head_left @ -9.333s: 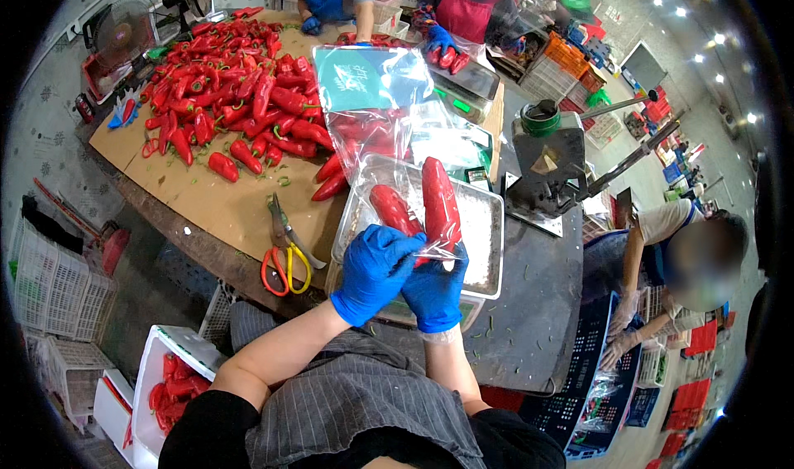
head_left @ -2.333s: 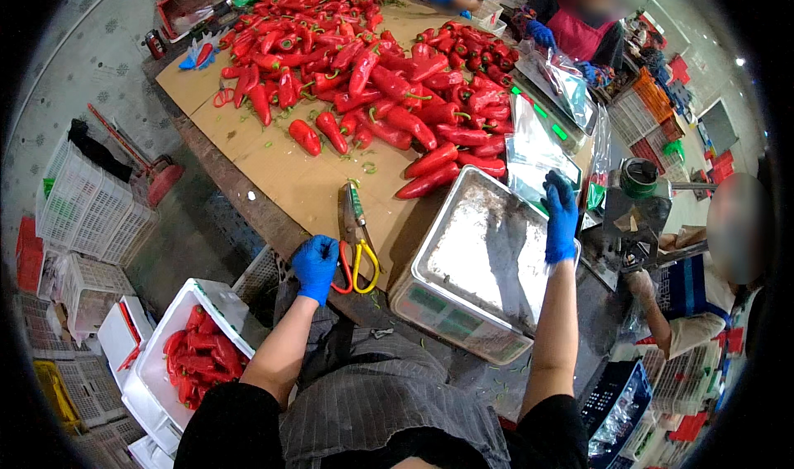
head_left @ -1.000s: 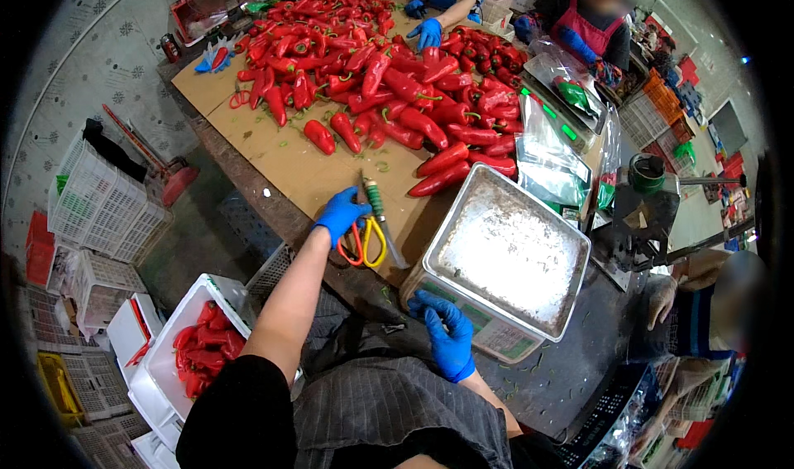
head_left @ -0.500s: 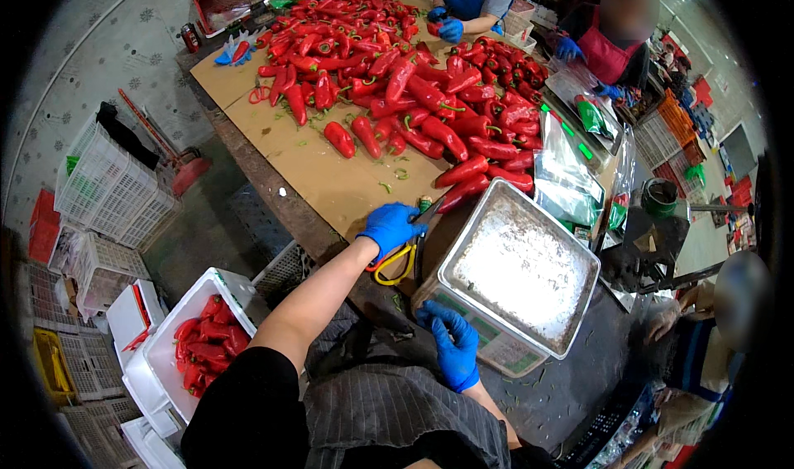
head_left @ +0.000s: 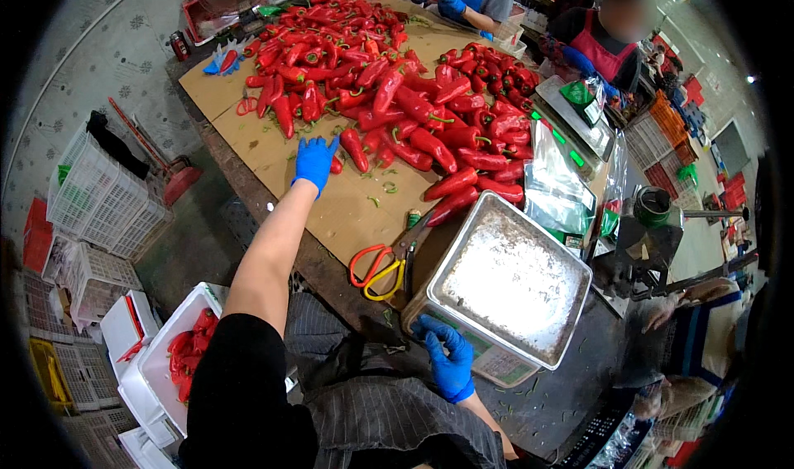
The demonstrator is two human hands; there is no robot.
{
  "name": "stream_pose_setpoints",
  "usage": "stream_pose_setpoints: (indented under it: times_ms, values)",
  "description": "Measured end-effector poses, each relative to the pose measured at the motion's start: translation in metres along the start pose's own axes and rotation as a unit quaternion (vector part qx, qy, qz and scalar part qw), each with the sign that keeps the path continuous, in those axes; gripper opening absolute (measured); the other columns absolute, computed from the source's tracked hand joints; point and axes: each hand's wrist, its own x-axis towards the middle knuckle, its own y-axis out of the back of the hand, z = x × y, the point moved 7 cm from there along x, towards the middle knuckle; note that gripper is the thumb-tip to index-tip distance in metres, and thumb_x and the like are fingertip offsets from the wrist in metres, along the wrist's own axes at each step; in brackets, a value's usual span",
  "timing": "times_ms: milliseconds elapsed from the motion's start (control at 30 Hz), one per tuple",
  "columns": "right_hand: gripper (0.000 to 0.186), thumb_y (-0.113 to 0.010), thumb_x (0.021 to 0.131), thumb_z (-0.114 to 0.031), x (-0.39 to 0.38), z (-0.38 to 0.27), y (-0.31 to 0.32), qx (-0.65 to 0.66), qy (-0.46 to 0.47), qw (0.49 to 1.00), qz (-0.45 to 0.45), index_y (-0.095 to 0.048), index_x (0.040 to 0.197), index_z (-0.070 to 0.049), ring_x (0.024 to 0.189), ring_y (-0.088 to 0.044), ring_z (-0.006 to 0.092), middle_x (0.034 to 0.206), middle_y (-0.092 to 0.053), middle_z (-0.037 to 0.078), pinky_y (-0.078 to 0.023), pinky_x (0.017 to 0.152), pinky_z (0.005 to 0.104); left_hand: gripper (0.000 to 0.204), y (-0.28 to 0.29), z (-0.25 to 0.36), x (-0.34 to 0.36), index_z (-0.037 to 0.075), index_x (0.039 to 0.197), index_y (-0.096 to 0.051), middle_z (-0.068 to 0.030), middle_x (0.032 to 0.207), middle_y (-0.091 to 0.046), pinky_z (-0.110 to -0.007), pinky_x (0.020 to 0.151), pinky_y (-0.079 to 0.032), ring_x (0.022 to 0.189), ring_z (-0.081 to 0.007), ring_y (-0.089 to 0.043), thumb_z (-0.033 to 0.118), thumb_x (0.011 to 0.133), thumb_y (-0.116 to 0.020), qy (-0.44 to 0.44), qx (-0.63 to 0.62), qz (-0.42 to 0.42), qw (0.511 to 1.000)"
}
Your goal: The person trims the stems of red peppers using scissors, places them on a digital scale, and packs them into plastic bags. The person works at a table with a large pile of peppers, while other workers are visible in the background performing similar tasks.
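My left hand point(head_left: 314, 165), in a blue glove, is open with its fingers spread over the cardboard sheet point(head_left: 256, 167). It is beside a red pepper point(head_left: 336, 165) at the near edge of a large pile of long red peppers point(head_left: 364, 80). Whether the fingertips touch that pepper I cannot tell. Scissors point(head_left: 382, 272) with red and yellow handles lie near the table's front edge. My right hand point(head_left: 449, 360), also blue-gloved, is close to a clear-sided box point(head_left: 480, 345) topped by a metal tray point(head_left: 513, 279). Its fingers are loosely bent, with nothing visible in them.
A white foam box point(head_left: 157, 370) with red peppers stands at lower left. Clear plastic bags point(head_left: 558, 179) lie right of the pile, by a flat scale point(head_left: 575, 113). Co-workers stand across the table and at right. White crates point(head_left: 107, 188) stand on the floor at left.
My left hand has let go of the scissors, leaving them on the table, and moved away to the pile's near edge. My right hand has stayed by the box.
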Motion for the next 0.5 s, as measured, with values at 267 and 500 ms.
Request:
stream_pose_setpoints:
  times_ms: [267, 500]
  values:
    - [0.023, -0.048, 0.088, -0.003, 0.003, -0.001, -0.002, -0.008, 0.002, 1.000, 0.001, -0.057, 0.110, 0.001, 0.091, -0.058, 0.0147, 0.099, -0.062, 0.009, -0.045, 0.083, 0.0291, 0.049, 0.032, -0.009, -0.078, 0.016, 0.126, -0.043, -0.0132, 0.122, -0.048, -0.037, 0.088, -0.044, 0.110, -0.0251, -0.049, 0.017, 0.080, -0.063, 0.104, -0.603, 0.069, 0.788]
    - [0.024, -0.054, 0.085, -0.004, 0.013, -0.010, -0.013, -0.022, 0.041, 0.999, -0.013, -0.058, 0.108, -0.001, 0.087, -0.059, 0.0146, 0.100, -0.063, 0.009, -0.045, 0.078, 0.0275, 0.070, 0.130, 0.072, -0.155, 0.018, 0.137, -0.024, -0.0150, 0.134, -0.036, -0.039, 0.095, -0.042, 0.118, -0.0260, -0.043, 0.020, 0.079, -0.063, 0.065, -0.950, -0.004, 0.306]
